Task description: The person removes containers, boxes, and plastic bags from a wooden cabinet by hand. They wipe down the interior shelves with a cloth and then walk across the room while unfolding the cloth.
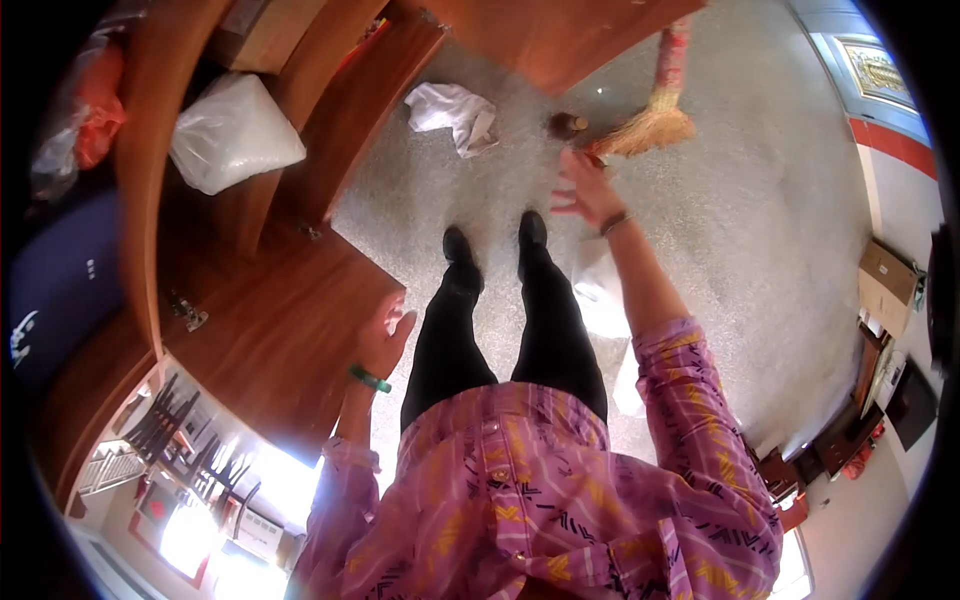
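My right hand (588, 192) is stretched out over the floor with its fingers spread and nothing in it. Just beyond its fingertips lie a straw broom (650, 128) with a red-wrapped handle and a small brown object (567, 124). My left hand (386, 335), with a green bangle at the wrist, is beside the edge of an open wooden cabinet door (290, 310). Its fingers are apart and hold nothing. A crumpled white cloth or bag (455, 115) lies on the floor ahead of my feet.
A filled white plastic bag (236, 132) sits on a shelf of the wooden cabinet (140, 180) at left. Another wooden door (560, 40) juts in at the top. A cardboard box (886, 288) stands by the right wall. White bags (603, 290) lie beside my legs.
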The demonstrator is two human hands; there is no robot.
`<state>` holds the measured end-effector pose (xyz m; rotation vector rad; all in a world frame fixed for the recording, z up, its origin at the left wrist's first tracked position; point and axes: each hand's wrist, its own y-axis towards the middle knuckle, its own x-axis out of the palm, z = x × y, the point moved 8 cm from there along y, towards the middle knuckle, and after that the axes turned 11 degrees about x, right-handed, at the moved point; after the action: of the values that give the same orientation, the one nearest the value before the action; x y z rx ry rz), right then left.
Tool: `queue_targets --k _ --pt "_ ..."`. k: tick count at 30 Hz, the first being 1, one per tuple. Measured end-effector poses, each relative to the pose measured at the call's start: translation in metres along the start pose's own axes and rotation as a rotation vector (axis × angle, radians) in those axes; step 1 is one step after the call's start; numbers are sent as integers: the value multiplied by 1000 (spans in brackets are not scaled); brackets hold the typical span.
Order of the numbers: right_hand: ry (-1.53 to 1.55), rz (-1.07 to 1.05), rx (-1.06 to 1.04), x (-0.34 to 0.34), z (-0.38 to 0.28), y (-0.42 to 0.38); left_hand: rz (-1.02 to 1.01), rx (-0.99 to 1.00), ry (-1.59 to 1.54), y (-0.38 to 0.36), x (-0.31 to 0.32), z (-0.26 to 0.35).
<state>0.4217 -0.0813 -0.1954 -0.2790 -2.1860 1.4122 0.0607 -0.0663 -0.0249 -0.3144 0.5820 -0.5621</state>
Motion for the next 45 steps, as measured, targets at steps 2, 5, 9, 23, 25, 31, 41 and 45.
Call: queue_targets --k 2,5,9,23,25,31,41,45 --pt "-84 29 23 18 23 40 20 14 -7 30 9 -26" --pt "-262 145 255 33 63 106 127 71 6 77 19 -63" --pt "-533 209 256 35 94 210 150 9 -59 148 46 -137" --pt "-1303 648 -369 43 35 492 1262 781 926 183 -159 -66" --pt "-1442 619 -388 30 35 509 1356 725 951 184 -202 -47" --pt "-1633 417 -498 35 37 497 1418 418 701 227 -349 -29" --pt "-1669 366 -729 114 8 418 1144 513 -37 265 -369 -73" --pt "-1288 651 -978 198 -75 308 1253 879 -563 223 -356 -124"
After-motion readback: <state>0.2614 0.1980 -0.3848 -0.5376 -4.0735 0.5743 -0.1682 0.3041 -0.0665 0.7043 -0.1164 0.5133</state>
